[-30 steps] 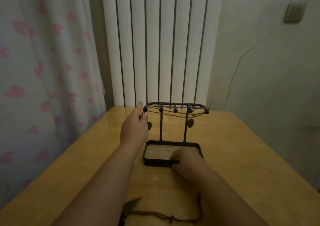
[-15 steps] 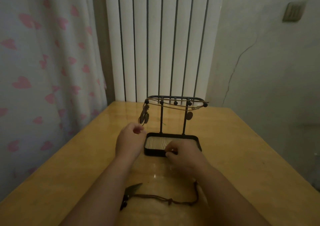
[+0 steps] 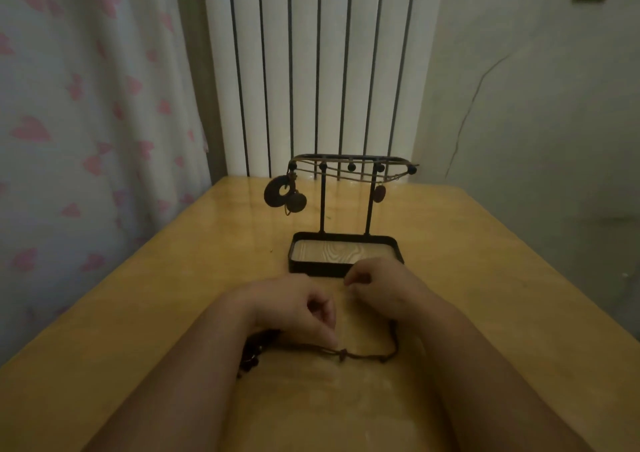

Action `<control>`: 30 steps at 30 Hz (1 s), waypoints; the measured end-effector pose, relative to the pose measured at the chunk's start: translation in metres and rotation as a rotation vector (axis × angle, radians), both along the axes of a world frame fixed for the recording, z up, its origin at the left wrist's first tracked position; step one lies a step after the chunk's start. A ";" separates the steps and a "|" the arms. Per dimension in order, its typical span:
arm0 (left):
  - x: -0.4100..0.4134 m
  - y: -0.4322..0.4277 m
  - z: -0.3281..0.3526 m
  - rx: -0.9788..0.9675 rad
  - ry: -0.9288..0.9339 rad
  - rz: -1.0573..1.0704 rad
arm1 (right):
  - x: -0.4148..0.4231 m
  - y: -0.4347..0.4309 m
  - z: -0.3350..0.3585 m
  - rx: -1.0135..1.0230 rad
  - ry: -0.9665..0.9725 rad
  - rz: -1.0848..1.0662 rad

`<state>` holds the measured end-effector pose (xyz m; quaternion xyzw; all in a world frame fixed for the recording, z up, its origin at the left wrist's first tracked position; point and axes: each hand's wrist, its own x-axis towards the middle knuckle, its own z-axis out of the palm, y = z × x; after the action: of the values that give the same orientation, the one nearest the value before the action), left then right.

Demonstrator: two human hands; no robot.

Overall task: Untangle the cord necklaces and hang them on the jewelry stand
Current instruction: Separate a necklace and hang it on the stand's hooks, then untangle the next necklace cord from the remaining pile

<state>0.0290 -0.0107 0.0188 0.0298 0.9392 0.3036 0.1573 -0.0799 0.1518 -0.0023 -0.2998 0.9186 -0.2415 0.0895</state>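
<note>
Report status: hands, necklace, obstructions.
Left hand at loose necklace, grip unclear. Right hand curled by jewelry stand, seemingly empty. Other necklaces hang there. Nothing blocking.

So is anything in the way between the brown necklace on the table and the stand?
Nothing but the person's own left hand and right hand, which sit between the cord necklace and the jewelry stand.

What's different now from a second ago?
The left hand left the top of the jewelry stand and came down to the dark cord necklace on the table, fingertips at it; whether it grips is unclear. The right hand drew back off the stand's tray. The stand and its hung necklaces stayed put.
</note>
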 end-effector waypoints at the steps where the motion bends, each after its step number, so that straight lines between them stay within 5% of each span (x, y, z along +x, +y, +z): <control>1: 0.000 0.001 0.001 -0.034 -0.037 -0.036 | 0.000 0.000 0.000 0.020 -0.012 0.008; 12: -0.006 0.002 -0.004 -0.083 0.014 0.077 | 0.003 0.001 0.003 -0.067 -0.112 0.028; 17: -0.007 -0.004 -0.004 0.419 0.171 0.519 | 0.011 0.014 0.018 -0.286 -0.395 0.030; 23: -0.013 -0.014 0.005 0.294 0.288 0.694 | 0.002 0.028 0.027 -0.213 -0.286 0.059; 26: -0.011 -0.009 0.005 0.179 0.153 0.594 | 0.000 0.027 0.023 -0.175 -0.098 -0.075; 30: -0.010 -0.003 -0.001 0.103 0.142 0.456 | 0.001 0.020 0.019 -0.365 -0.127 -0.126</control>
<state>0.0186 -0.0137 0.0182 -0.1537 0.9137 0.3758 0.0166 -0.0787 0.1723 0.0171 -0.2371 0.8690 -0.4275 0.0760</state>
